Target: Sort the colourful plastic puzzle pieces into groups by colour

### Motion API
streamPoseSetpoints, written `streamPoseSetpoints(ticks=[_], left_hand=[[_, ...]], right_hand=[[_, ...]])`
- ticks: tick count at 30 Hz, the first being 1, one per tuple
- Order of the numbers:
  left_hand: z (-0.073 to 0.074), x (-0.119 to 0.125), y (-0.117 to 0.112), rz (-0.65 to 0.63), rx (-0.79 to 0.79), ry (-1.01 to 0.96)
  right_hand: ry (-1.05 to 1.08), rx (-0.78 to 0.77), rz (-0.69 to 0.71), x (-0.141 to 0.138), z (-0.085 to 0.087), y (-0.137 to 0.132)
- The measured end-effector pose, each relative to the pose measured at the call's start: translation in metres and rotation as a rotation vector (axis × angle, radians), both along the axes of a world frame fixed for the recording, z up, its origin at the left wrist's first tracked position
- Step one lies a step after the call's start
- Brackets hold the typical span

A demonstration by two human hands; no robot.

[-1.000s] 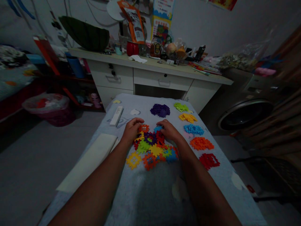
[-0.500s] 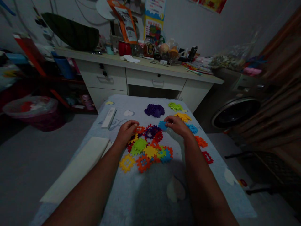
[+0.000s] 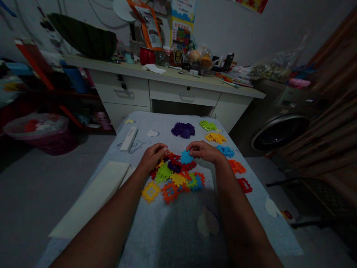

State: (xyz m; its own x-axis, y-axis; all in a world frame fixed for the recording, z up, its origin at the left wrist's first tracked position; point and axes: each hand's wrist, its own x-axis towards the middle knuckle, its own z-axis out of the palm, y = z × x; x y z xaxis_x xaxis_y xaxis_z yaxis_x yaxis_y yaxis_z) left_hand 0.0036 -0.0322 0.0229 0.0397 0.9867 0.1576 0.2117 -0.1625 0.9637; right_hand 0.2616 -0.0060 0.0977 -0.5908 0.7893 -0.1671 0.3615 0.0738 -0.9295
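My right hand (image 3: 205, 151) pinches a blue gear-edged plastic building piece (image 3: 186, 157) by its edge, over the mixed pile. At the pile's left side, my left hand (image 3: 153, 158) has its thumb and fingers closed at the edge of an orange piece (image 3: 171, 155). Tilted red pieces (image 3: 190, 166) and a purple piece (image 3: 174, 166) lie under the blue one. Nearer me in the pile are a green piece (image 3: 163, 173), a yellow piece (image 3: 179, 179), an orange window-shaped piece (image 3: 170, 191) and a yellow window-shaped piece (image 3: 151, 191).
Sorted by colour, a purple heap (image 3: 183, 130), green heap (image 3: 208, 125), yellow heap (image 3: 216, 138), blue heap (image 3: 225, 150), orange heap (image 3: 237, 166) and red pieces (image 3: 244, 185) lie beyond and rightward. A white box (image 3: 129, 139) sits left. A cluttered desk (image 3: 167, 76) stands behind.
My right hand has moved left with the blue piece, bringing it over the pile. Red and purple pieces beneath have shifted and tilted. My left hand has moved slightly right.
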Motion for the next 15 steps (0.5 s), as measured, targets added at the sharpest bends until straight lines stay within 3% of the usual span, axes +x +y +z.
streamPoseSetpoints(ticks=[3, 6, 11, 15], left_hand=[[0.001, 0.000, -0.001, -0.012, -0.005, 0.001], [0.001, -0.001, 0.000, -0.013, -0.001, -0.002], [-0.005, -0.001, 0.002, -0.023, -0.002, 0.015], [-0.007, -0.001, 0.002, -0.039, -0.029, 0.011]], right_hand=[[0.018, 0.051, -0.083, 0.008, 0.003, 0.001], [-0.022, 0.175, -0.304, 0.034, 0.005, 0.007], [-0.335, 0.398, -0.711, 0.091, -0.004, 0.019], [-0.538, 0.454, -0.833, 0.110, -0.017, 0.022]])
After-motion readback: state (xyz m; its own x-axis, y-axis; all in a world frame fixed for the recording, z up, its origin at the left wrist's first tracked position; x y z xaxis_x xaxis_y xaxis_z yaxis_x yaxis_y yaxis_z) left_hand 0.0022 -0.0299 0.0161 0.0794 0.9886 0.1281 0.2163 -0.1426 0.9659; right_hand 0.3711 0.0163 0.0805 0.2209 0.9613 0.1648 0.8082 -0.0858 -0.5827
